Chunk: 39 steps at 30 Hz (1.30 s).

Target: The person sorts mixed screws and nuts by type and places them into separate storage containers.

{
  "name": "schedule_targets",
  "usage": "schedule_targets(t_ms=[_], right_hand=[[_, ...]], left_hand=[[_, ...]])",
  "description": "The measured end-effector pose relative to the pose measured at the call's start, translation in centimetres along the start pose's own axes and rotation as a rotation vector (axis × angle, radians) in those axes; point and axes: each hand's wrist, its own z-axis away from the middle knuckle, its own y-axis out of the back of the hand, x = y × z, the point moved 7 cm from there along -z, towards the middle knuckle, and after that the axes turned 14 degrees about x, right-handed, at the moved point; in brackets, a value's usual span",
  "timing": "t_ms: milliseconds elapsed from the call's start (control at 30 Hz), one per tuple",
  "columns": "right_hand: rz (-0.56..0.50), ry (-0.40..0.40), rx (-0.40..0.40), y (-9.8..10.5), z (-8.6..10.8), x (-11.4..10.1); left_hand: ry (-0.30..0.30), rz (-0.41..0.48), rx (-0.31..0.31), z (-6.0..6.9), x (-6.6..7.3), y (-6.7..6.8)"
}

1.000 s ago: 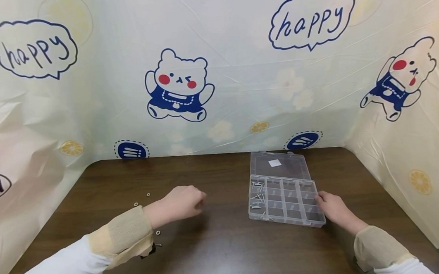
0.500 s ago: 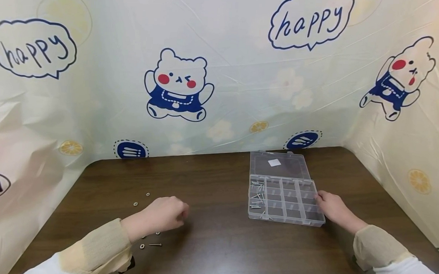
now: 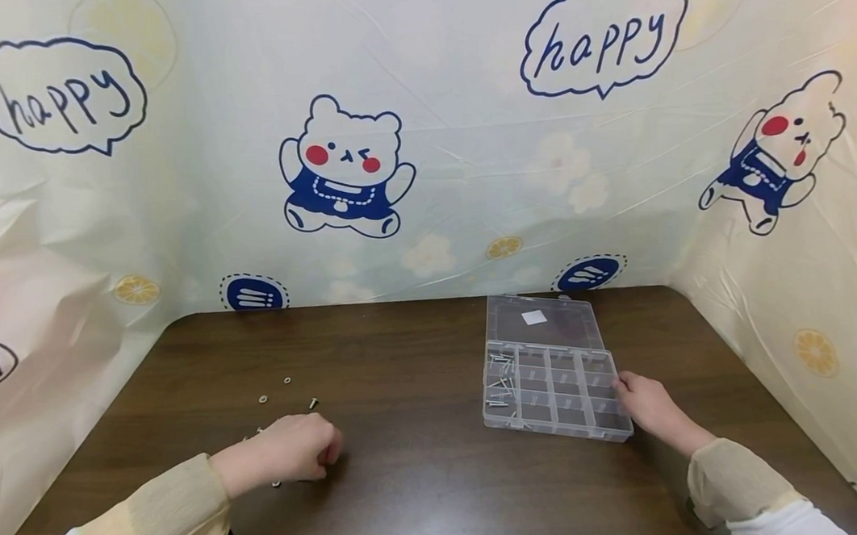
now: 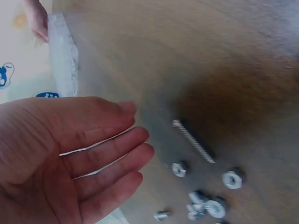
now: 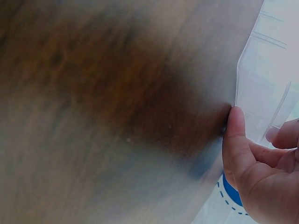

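Observation:
The left hand [image 3: 284, 450] hovers over small metal parts on the left of the table. In the left wrist view this hand [image 4: 88, 154] holds nothing, its fingers loosely bent; beside them lie a long screw [image 4: 194, 141], a nut [image 4: 180, 169], another nut [image 4: 232, 178] and a small cluster of hardware [image 4: 205, 205]. The right hand [image 3: 657, 409] grips the right edge of a clear compartment box [image 3: 556, 430]. From the right wrist, this hand [image 5: 261, 168] has its thumb and fingers around the box's edge [image 5: 239, 79]. Several screws [image 3: 499, 383] lie in the box's left column.
The box's clear lid [image 3: 564, 323] lies folded back behind it, with a white square label [image 3: 534, 317]. A short screw [image 3: 313, 404] and small nuts, one [image 3: 263, 399] farther left, rest on the brown table [image 3: 423, 364]. A printed curtain [image 3: 450, 139] encloses the back and sides.
The left hand has moved left and toward the table's front edge, uncovering a short screw behind it and covering the longer one. The right hand still grips the box.

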Motion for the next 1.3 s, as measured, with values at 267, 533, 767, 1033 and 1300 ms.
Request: schedule_targets(t_ms=[267,533,767,1033,1300], right_hand=[[-0.001,0.001,0.001,0.1,0.0,0.0],[-0.01,-0.002,0.001,0.0,0.1,0.2],[-0.011,0.028,0.035,0.1,0.1,-0.1],[-0.015,0.014,0.016,0.0,0.1,0.0],[-0.021,0.013,0.019,0.1,0.0,0.1]], left_hand=[[0.029,0.047,-0.014,1.5,-0.9,-0.7],[0.021,0.07,-0.003,1.7,-1.4,-1.4],[0.016,0.076,-0.011,1.7,-1.3,-2.2],[-0.053,0.094,0.016,0.8,-0.5,-1.7],[-0.126,0.086,0.081,-0.9,0.6,-0.6]])
